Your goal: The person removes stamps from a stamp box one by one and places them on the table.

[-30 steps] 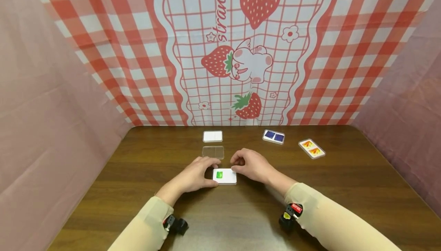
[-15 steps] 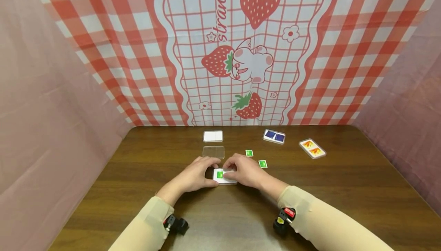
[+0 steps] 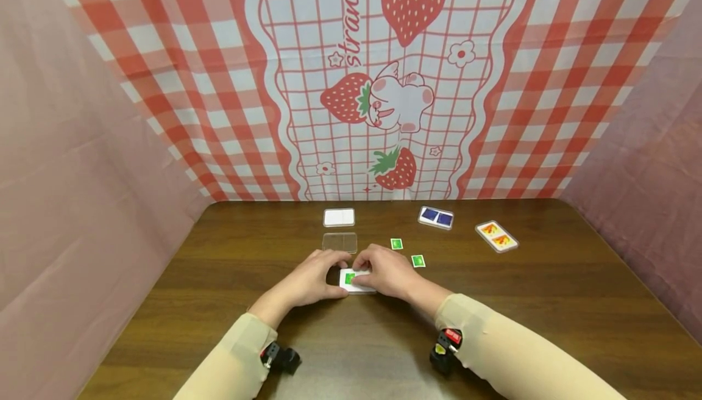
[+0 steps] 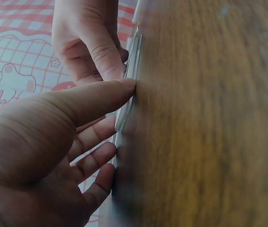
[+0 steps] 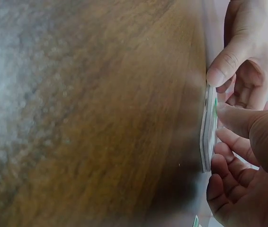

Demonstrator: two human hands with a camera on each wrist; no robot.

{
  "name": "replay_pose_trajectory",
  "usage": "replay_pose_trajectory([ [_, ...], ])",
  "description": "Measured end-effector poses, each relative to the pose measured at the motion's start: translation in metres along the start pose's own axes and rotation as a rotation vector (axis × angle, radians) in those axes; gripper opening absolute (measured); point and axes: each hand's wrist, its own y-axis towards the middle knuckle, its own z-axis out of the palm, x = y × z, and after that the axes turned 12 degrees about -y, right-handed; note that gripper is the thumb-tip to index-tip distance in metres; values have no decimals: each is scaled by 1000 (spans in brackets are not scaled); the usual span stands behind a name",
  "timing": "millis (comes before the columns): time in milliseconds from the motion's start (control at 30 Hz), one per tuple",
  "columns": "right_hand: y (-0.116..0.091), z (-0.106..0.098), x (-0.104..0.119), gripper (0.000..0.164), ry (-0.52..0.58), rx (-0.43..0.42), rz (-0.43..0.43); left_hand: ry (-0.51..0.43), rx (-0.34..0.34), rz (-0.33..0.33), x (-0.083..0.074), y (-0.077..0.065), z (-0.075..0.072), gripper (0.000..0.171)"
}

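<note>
In the head view, a flat clear plastic case with a white face lies mid-table. A small green picture square is on the left part of that face. My left hand holds the case at its left end, thumb on the near edge and index finger at the far edge. From the right, my right hand reaches over the case, its thumb and index finger closed in at the green square. The right wrist view has that thumb touching the green patch. Much of the case's right half is hidden under the right hand.
Behind the left hand lies an empty clear cover, with a white case farther back. Two loose green squares lie beyond the right hand. A blue-picture case and an orange-picture case lie back right.
My right hand has moved left from the case's right end onto its face by the green square. Two loose green squares have come into view behind it. The left hand stays put.
</note>
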Motion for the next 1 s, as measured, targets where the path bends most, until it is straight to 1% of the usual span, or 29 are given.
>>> replay_pose_trajectory([
  [67, 4, 17, -13, 21, -15, -29, -23, -9, 11, -12, -11, -2, -3, 64],
  [100, 7, 26, -19, 21, -28, -44, -28, -11, 13, -17, -13, -2, -4, 64],
  [133, 8, 28, -20, 21, -24, -30, -23, -13, 13, -21, -14, -2, -4, 63],
  [167, 9, 31, -23, 21, -25, -33, -31, -2, 9, -4, -11, -2, -2, 62],
  [200, 10, 35, -26, 21, -30, -43, -37, -11, 9, 1, -10, -2, -2, 62],
  [233, 10, 33, -25, 21, -30, -46, -43, -16, 7, 7, -9, -2, -2, 61],
  [300, 9, 25, -19, 19, -14, -19, -22, -27, 2, 23, -4, -2, -1, 61],
  [367, 7, 17, -11, 18, -2, -1, 1, -4, -12, 57, 13, 1, 4, 61],
  [400, 6, 14, -8, 17, -1, 4, 11, -16, -10, 45, 13, 1, 3, 62],
  [433, 5, 13, -8, 16, -3, 5, 7, -14, -17, 51, 18, 2, 5, 63],
  [467, 6, 15, -11, 17, 5, 1, -6, -15, -18, 50, 21, 2, 6, 63],
  [533, 4, 9, -6, 16, 3, -2, -9, -13, -22, 49, 26, 3, 8, 65],
  [567, 3, 5, -4, 16, 7, -1, -10, -22, -15, 30, 22, 3, 7, 65],
  [600, 2, 2, -2, 15, 14, 1, -9, -38, -22, 31, 21, 3, 7, 66],
  [633, 1, -2, 0, 15, 20, 7, -5, -39, -29, 35, 25, 3, 9, 66],
  [667, -1, -10, 8, 15, 33, 29, 19, -36, -23, 26, 22, 3, 8, 65],
  [700, -3, -20, 18, 16, 35, 51, 50, -29, -32, 40, 28, 4, 10, 66],
  [733, -4, -23, 20, 16, 40, 59, 57, -24, -38, 47, 34, 5, 13, 67],
  [767, -5, -26, 22, 16, 43, 70, 67, -26, -28, 28, 27, 4, 10, 67],
  [800, -5, -27, 23, 16, 47, 80, 75, -24, -28, 25, 23, 3, 9, 66],
  [833, -5, -27, 23, 17, 51, 85, 79, -26, -14, 3, 15, 2, 6, 66],
  [867, -5, -27, 23, 17, 56, 89, 82, -24, -5, -4, 8, 2, 4, 67],
  [900, -5, -28, 23, 17, 65, 91, 80, -16, -9, 14, 12, 2, 5, 66],
  [967, -4, -27, 22, 18, 84, 93, 73, -24, -2, -6, 3, 0, 2, 64],
  [1000, -4, -26, 21, 18, 93, 95, 71, -15, -10, 19, 12, 1, 4, 63],
])
